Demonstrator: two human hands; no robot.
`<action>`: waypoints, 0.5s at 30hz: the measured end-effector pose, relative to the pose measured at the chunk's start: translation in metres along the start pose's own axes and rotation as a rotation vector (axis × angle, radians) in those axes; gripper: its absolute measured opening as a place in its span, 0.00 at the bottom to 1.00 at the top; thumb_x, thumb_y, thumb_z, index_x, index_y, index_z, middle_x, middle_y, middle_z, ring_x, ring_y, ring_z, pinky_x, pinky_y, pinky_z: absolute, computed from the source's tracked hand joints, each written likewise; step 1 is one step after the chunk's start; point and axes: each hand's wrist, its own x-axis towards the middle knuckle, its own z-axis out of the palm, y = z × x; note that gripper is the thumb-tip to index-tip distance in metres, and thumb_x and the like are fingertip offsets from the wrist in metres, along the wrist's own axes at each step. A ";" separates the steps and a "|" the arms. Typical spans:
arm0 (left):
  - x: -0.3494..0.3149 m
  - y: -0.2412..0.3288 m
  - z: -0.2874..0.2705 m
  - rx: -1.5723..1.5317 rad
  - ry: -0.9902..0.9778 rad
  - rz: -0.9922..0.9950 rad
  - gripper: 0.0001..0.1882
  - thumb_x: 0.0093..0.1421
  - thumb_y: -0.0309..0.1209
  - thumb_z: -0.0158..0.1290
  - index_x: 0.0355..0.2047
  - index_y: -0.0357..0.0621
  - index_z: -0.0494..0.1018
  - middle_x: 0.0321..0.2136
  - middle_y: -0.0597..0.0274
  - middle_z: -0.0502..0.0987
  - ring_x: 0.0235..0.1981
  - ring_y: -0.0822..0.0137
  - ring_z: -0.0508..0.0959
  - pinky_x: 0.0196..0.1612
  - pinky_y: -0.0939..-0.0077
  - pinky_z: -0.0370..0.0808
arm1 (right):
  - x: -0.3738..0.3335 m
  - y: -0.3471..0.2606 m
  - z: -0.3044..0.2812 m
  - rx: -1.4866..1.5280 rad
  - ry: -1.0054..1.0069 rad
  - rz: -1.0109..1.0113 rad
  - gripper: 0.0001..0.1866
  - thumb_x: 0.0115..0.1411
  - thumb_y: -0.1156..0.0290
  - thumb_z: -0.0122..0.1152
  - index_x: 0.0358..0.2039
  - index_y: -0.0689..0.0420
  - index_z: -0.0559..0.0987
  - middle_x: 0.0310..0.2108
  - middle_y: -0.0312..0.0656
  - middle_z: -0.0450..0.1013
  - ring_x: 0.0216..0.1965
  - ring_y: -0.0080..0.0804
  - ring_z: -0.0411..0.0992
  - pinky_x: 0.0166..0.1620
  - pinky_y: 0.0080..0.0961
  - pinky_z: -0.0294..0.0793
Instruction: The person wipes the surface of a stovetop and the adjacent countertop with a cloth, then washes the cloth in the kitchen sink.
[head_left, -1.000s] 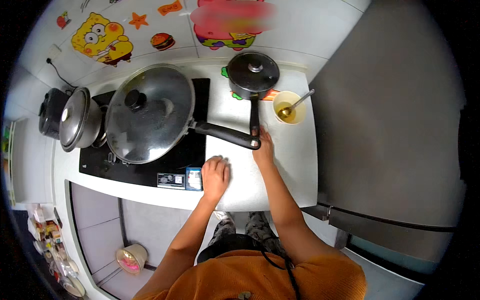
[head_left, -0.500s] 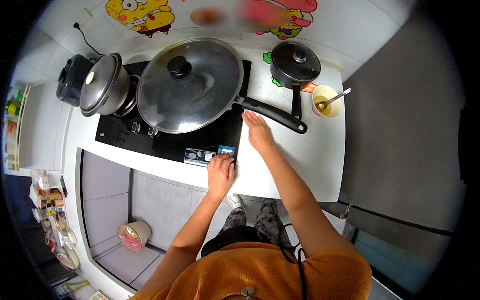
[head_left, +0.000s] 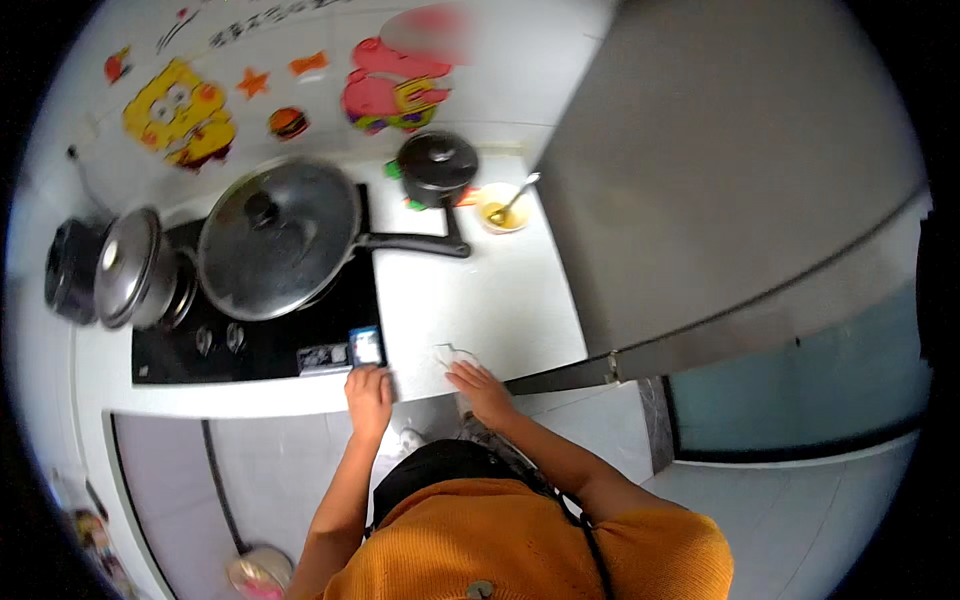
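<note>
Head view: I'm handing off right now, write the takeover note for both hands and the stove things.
Left hand: open, resting flat on the counter's front edge, just below the small dark card at the cooktop corner.
Right hand: open, empty, on the white counter near the edge.
Large lidded pan sits on the black cooktop, handle pointing right. Small black lidded pot and bowl with spoon stand behind it.
Done: lids on. Left: nothing is held.

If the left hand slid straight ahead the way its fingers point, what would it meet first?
Probably the small dark card-like item at the front edge of the black stovetop; the left hand rests on the counter edge, fingertips almost at it.
</note>
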 end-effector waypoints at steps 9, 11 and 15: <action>0.005 0.018 0.002 -0.078 -0.056 0.094 0.05 0.52 0.24 0.50 0.30 0.39 0.73 0.33 0.54 0.72 0.39 0.54 0.69 0.45 0.63 0.64 | -0.099 0.138 -0.001 -0.243 0.246 0.448 0.30 0.54 0.84 0.37 0.60 0.54 0.58 0.61 0.48 0.52 0.62 0.43 0.50 0.60 0.34 0.50; 0.005 0.016 -0.001 -0.107 -0.022 0.128 0.05 0.51 0.24 0.50 0.29 0.39 0.73 0.32 0.54 0.72 0.38 0.54 0.69 0.44 0.62 0.64 | -0.098 0.125 0.023 -0.045 0.490 0.380 0.22 0.65 0.71 0.29 0.60 0.54 0.57 0.63 0.46 0.47 0.64 0.39 0.45 0.63 0.38 0.44; 0.004 0.011 0.003 -0.123 0.011 0.100 0.04 0.49 0.24 0.50 0.26 0.38 0.73 0.30 0.53 0.73 0.36 0.54 0.70 0.42 0.62 0.65 | -0.091 0.083 0.031 0.128 0.224 0.236 0.22 0.65 0.69 0.28 0.60 0.54 0.57 0.63 0.44 0.49 0.64 0.41 0.44 0.64 0.39 0.42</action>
